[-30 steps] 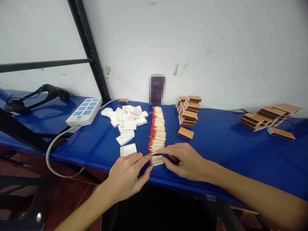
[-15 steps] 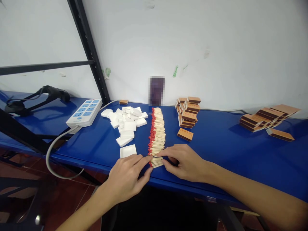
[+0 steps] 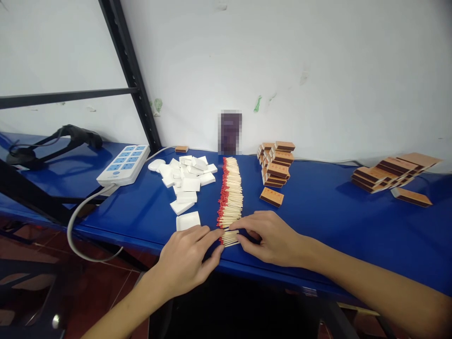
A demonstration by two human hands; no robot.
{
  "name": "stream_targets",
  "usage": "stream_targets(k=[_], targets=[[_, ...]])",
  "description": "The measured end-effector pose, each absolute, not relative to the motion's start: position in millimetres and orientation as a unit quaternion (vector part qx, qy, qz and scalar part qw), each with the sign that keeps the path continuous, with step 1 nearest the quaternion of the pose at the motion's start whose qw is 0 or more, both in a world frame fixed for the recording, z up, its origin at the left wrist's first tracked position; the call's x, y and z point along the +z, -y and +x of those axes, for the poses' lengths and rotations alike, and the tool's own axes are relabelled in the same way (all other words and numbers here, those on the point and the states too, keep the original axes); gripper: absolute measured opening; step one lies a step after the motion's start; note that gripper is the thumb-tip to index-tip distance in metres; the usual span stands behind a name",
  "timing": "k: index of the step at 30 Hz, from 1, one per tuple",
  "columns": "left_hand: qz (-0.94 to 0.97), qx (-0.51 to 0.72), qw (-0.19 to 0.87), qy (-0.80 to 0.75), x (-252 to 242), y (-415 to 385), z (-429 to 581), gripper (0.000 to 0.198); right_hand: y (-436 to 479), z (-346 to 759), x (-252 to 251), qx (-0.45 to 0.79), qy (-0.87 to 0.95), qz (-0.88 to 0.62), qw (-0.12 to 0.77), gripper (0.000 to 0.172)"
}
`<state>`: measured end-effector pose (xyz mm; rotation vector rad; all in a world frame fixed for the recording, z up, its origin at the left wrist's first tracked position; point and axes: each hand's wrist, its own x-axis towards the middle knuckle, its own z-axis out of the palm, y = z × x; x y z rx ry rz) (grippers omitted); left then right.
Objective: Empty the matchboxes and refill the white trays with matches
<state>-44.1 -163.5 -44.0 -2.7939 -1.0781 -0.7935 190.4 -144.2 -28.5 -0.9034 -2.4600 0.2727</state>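
A long row of red-headed matches [image 3: 231, 188] runs from the wall side down to the blue table's front edge, heads to the left. At its near end, a small group of matches [image 3: 230, 238] lies between my two hands, with a narrow gap behind it. My left hand [image 3: 189, 256] has index finger and thumb around the group at the red heads. From the other side, my right hand [image 3: 270, 238] pinches the same group at the bare wooden ends. Just beyond my left hand lies an open white matchbox tray [image 3: 188, 221].
White trays [image 3: 190, 184] are heaped left of the row. Matchbox sleeves stand in a stack [image 3: 278, 165] on the right, with a single sleeve [image 3: 271, 197] in front. Farther right is another stack [image 3: 388, 172]. A power strip [image 3: 123, 165] sits at left beside the black rack post [image 3: 130, 70].
My right fingertips have shifted slightly to the left along the near matches. The left hand stays almost still.
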Motion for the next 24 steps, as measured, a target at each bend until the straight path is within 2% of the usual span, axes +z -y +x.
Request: stream_targets(k=[9,19,24], targets=[[-0.901,-0.255,0.012,0.352,-45.2,163.0,-44.1,0.026,144.8,190.8,-28.9,0.1,0.903,-0.339,0.244,0.028],[-0.9,-0.266,0.011,0.346,-45.3,162.8,-44.0,0.022,145.9,191.0,-25.8,0.119,0.904,-0.327,0.248,0.014],[-0.898,-0.278,0.016,0.34,-46.4,162.6,-43.6,0.021,145.9,191.7,-27.7,0.123,0.896,-0.352,0.242,0.019]])
